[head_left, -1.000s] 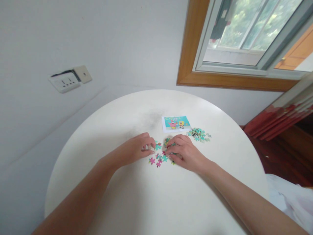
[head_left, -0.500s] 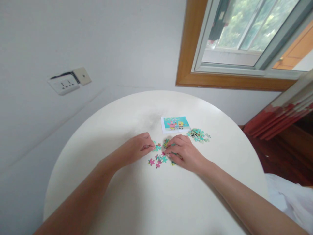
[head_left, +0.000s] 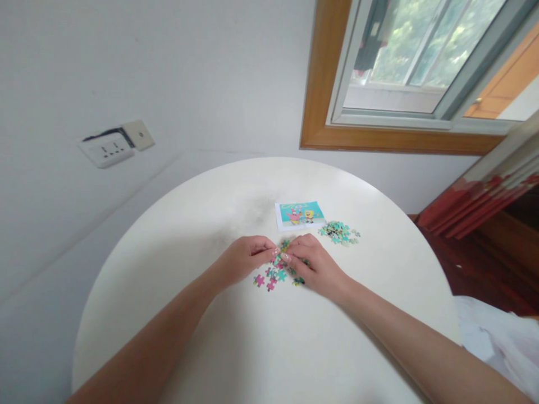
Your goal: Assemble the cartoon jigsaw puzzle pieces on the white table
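Note:
My left hand (head_left: 245, 261) and my right hand (head_left: 312, 264) meet fingertip to fingertip above a small cluster of loose jigsaw pieces (head_left: 272, 276) on the round white table (head_left: 236, 348). Both hands have the fingers curled and pinched together on small teal and pink pieces at the point where they touch. Just beyond the hands lies a cartoon reference picture (head_left: 299, 215). To its right sits a second pile of puzzle pieces (head_left: 339, 232), mostly teal.
The table stands against a white wall with a socket plate (head_left: 110, 147) at the left. A wood-framed window (head_left: 404, 84) is behind at the right. Red and white striped fabric (head_left: 484, 191) hangs at the right edge, over a dark wooden floor.
My left hand has lifted off the table and moved right, so its fingertips now meet those of my right hand over the pieces. The view has shifted slightly.

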`<action>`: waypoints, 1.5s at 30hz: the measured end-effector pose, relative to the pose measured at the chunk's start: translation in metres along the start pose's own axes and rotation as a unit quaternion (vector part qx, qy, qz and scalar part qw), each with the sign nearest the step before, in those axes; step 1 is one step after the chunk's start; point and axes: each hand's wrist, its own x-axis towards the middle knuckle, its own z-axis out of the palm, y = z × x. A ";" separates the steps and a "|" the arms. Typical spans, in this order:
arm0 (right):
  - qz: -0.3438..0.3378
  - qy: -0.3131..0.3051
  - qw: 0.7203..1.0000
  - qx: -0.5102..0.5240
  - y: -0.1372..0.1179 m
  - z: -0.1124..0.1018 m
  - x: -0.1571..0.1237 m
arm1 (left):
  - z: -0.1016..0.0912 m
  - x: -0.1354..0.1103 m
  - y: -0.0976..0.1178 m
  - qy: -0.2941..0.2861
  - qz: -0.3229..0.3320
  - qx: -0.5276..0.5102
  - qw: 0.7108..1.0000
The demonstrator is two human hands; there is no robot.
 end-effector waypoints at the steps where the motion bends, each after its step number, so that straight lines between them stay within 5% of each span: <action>1: 0.006 0.007 1.000 0.011 -0.001 0.000 0.000 | 0.001 0.000 0.001 0.000 -0.005 -0.001 1.000; 7: 0.021 0.029 0.999 0.041 0.002 -0.005 0.001 | -0.012 -0.006 0.004 -0.002 0.014 0.052 0.999; 11: 0.039 0.020 0.999 0.002 0.005 -0.012 0.001 | -0.036 -0.010 -0.006 0.104 0.030 0.154 0.982; 20: 0.021 -0.051 0.986 -0.154 0.001 -0.007 -0.003 | -0.027 -0.015 -0.018 0.010 0.055 0.211 0.976; 30: 0.062 -0.015 0.981 -0.181 0.001 -0.016 -0.002 | -0.027 -0.012 -0.016 0.026 0.082 0.275 0.957; 45: -0.023 -0.018 0.996 -0.088 0.005 -0.008 -0.001 | -0.004 -0.009 0.005 -0.040 0.006 -0.012 0.999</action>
